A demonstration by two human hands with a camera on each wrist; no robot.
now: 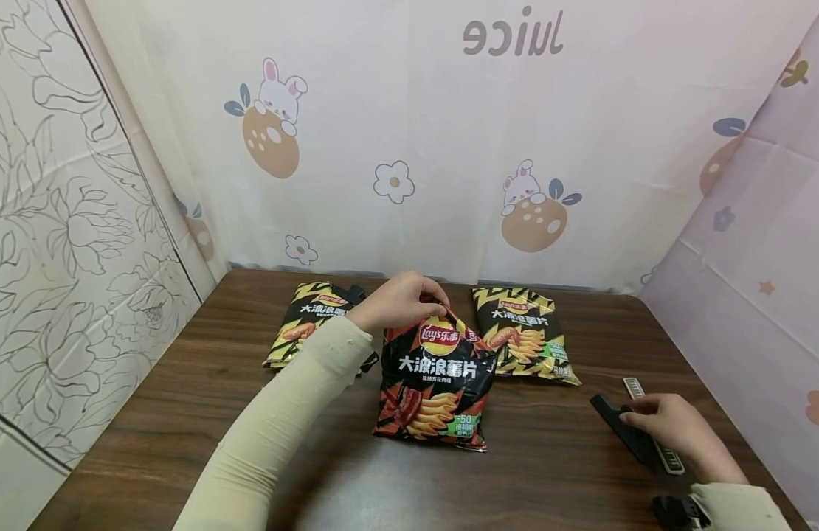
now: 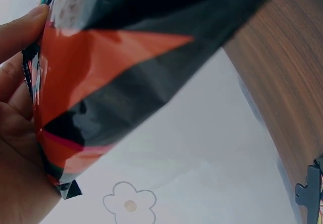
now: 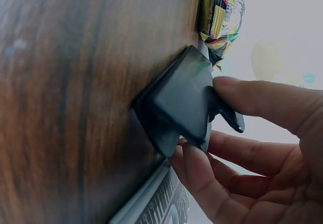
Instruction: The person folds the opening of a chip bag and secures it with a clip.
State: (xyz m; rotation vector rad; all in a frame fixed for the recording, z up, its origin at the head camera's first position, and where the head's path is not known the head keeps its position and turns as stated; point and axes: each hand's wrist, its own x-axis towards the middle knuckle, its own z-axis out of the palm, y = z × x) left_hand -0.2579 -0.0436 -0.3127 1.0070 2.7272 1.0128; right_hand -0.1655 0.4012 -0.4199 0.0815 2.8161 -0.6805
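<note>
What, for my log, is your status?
Left grip holding red-black chip bag by top. Right grip on black clip. Nothing visible between bag and clip.

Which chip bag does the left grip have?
The red-and-black middle bag, pinched at its top; the yellow-and-black left bag and right bag are unheld.

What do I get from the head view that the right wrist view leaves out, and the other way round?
Only the head view: the left hand pinching the top of a red-and-black chip bag, plus the word "Juice" on the curtain, appearing reversed.

Only the right wrist view: the gap between the two plates of the black clip, with several curled fingers plainly seen below the thumb.

Both: the right hand holding that clip, a pale strip, a yellow-and-black chip bag and the wooden table.
</note>
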